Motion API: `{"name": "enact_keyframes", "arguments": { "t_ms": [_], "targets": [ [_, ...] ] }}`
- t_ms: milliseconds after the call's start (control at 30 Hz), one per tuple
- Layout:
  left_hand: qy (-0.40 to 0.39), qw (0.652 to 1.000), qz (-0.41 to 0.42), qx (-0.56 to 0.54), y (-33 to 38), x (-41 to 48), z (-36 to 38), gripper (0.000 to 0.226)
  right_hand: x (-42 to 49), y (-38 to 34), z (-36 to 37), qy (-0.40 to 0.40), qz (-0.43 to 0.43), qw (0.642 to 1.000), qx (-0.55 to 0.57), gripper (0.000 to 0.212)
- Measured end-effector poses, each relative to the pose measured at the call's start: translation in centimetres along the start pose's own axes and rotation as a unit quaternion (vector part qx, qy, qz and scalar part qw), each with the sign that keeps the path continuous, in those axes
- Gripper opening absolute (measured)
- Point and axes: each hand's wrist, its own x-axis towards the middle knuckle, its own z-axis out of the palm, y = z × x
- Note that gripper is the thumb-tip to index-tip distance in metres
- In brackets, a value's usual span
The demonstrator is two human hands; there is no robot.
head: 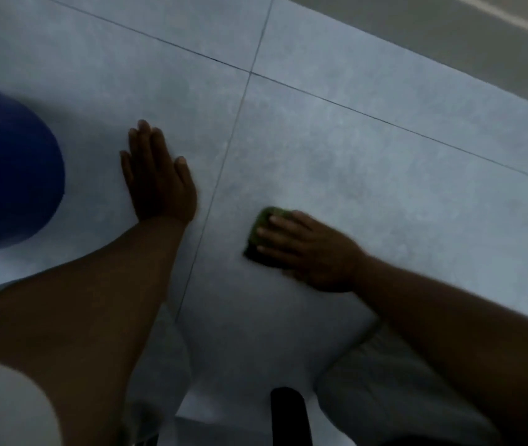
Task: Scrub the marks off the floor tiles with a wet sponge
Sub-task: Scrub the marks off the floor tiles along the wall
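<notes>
Grey floor tiles [336, 149] with thin dark grout lines fill the view. My right hand [307, 252] presses a green sponge [261, 226] flat on the tile just right of a grout line; the fingers lie over the sponge's top. My left hand [156, 175] rests palm-down on the neighbouring tile to the left, fingers together, holding nothing. No distinct marks show on the tiles in this dim, blurred frame.
A dark blue rounded object [8, 175] stands on the floor at the left edge. A pale wall base [449, 37] runs along the top right. My knees in light shorts [385, 381] and a black item [288, 416] sit at the bottom.
</notes>
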Motion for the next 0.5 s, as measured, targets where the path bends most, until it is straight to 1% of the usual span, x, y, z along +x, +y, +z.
{"name": "enact_keyframes", "arguments": {
  "t_ms": [33,67,100,133,167,233,267,300,333,367,400,433,467,500],
  "targets": [
    [-0.003,1.0,-0.001,0.0,0.1,0.0,-0.1,0.062,-2.2,2.2,-0.5,-0.008,0.014,1.0,-0.019,0.052],
    [-0.006,1.0,-0.004,-0.001,0.2,0.0,-0.1,0.063,-4.1,4.7,-1.0,-0.007,0.066,0.997,-0.039,0.053],
    [-0.008,1.0,-0.007,-0.004,0.3,0.0,-0.1,0.064,-5.7,7.0,-1.6,0.003,0.142,0.988,-0.058,0.055],
    [-0.01,1.0,-0.006,-0.011,0.5,0.0,-0.1,0.065,-6.8,8.9,-2.1,0.017,0.228,0.971,-0.072,0.058],
    [-0.013,1.0,0.003,-0.019,1.0,0.0,0.0,0.065,-7.1,10.1,-2.6,0.029,0.32,0.944,-0.079,0.061],
    [-0.021,0.997,0.063,-0.038,2.9,-0.1,0.2,0.065,-5.4,10.5,-2.7,0.065,0.498,0.861,-0.081,0.062],
    [-0.028,0.993,0.104,-0.043,4.2,-0.2,0.4,0.064,-3.8,9.9,-2.4,0.086,0.562,0.819,-0.079,0.062],
    [-0.039,0.989,0.136,-0.043,5.7,-0.4,0.5,0.064,-2.2,8.6,-2.1,0.103,0.599,0.791,-0.072,0.062],
    [-0.05,0.986,0.153,-0.037,6.9,-0.6,0.6,0.064,-0.9,7.1,-1.6,0.119,0.6,0.789,-0.063,0.062],
    [-0.055,0.986,0.156,-0.027,7.8,-0.9,0.8,0.064,-0.2,5.3,-1.0,0.124,0.562,0.816,-0.05,0.062],
    [-0.055,0.987,0.151,-0.015,8.3,-1.1,0.9,0.065,-0.2,3.2,-0.3,0.109,0.493,0.863,-0.037,0.062],
    [-0.053,0.988,0.144,-0.001,8.4,-1.3,1.1,0.065,-0.9,1.4,0.0,0.079,0.402,0.911,-0.033,0.062],
    [-0.051,0.988,0.142,0.008,8.3,-1.4,1.2,0.066,-2.3,0.5,0.1,0.046,0.317,0.947,-0.036,0.061],
    [-0.049,0.988,0.145,0.011,8.2,-1.5,1.3,0.066,-4.1,0.4,0.1,0.017,0.261,0.964,-0.042,0.059]
  ]
}}
